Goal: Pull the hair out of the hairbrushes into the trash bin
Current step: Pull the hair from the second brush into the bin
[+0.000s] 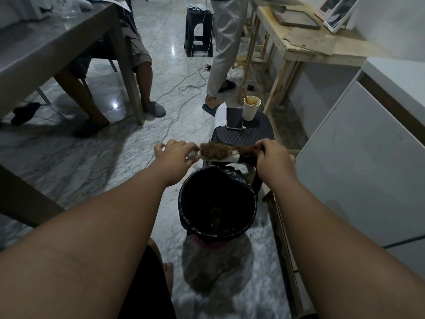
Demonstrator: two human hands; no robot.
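A: Where is the white paddle hairbrush [226, 157] matted with brown hair [212, 151]?

B: Frame centre, above the black-lined round trash bin [195, 217].

A: Grips?

B: Left hand [176, 155] pinches its tip; right hand [272, 157] clamps hair at the handle end.

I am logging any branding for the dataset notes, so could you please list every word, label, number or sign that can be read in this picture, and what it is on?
No text can be read anywhere.
Leaning boards on the wooden table: printed faces, too blurred to show any lettering.
Papers on the far stool: too small to read.
Paper cup, phone, hairbrush and trash bin: no visible markings.
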